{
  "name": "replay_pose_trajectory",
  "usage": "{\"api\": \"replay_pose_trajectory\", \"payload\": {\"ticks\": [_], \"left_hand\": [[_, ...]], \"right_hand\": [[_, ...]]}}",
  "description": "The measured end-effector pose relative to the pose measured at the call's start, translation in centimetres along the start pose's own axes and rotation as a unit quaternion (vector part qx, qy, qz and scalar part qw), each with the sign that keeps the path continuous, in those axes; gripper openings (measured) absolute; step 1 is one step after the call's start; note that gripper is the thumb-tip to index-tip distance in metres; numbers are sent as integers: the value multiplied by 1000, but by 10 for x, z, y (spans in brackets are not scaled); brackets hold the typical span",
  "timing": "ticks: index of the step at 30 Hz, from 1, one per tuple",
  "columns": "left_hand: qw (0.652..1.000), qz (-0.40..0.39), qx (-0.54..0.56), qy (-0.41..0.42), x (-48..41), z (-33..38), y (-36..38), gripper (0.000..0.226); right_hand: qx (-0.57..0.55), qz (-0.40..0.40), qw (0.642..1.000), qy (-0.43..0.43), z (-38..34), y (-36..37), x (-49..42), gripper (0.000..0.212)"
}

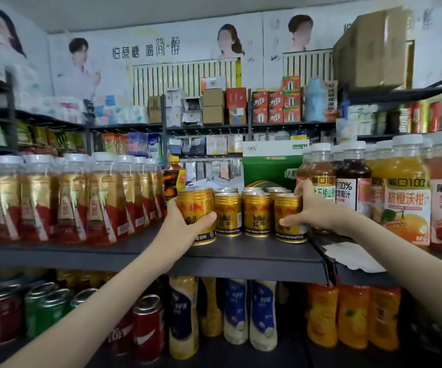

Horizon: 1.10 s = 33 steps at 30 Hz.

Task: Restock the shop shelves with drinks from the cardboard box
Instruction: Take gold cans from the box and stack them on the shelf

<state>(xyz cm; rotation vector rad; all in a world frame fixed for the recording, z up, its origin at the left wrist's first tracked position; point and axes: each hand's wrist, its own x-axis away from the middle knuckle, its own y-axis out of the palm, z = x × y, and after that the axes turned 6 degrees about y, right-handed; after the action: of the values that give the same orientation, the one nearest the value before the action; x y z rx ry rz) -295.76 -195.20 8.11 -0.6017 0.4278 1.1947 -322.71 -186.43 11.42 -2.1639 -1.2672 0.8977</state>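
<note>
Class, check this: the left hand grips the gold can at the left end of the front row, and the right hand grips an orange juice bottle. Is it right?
No. In the head view the right hand grips the gold can at the right end of the row, not a juice bottle. The left hand does grip the left-end can.
</note>
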Motion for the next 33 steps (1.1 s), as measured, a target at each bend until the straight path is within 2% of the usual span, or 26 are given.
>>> {"api": "replay_pose_trajectory", "payload": {"ticks": [4,7,13,16,18,19,21,23,25,27,29,31,33], "left_hand": [[1000,-28,2,-7,-9,-5,-10,73],[999,-50,5,-16,-13,-12,-14,81],[996,-88,6,-19,-17,-20,-9,91],[993,-116,8,-1,-16,-14,5,87],[990,-139,9,11,-17,-9,19,93],[988,-151,8,16,-18,-6,27,96],[984,-174,9,29,-18,0,47,95],[980,-195,20,44,-18,6,67,94],[974,-221,10,57,-19,10,81,97],[956,-283,-17,73,-24,15,87,95],[929,-328,-102,136,-34,18,87,86],[889,-304,-250,235,-44,17,84,81],[834,-254,-374,317,-55,11,80,80]], "right_hand": [[99,22,995,-25,1,4,-6,61],[191,62,978,-61,1,9,-11,62],[219,54,973,-54,-1,10,-13,64],[255,129,954,-91,-7,15,-6,67],[204,172,952,-152,-21,20,6,57],[138,148,967,-153,-31,24,14,52],[1,34,993,-110,-48,31,31,57],[-47,-20,995,-81,-50,36,39,69],[-92,-6,994,-66,-41,35,42,73],[-161,13,986,-43,-29,28,45,67],[-198,15,980,-15,-17,19,49,64],[-189,12,982,5,-6,10,50,69],[-174,15,984,16,-2,4,51,73]]}}
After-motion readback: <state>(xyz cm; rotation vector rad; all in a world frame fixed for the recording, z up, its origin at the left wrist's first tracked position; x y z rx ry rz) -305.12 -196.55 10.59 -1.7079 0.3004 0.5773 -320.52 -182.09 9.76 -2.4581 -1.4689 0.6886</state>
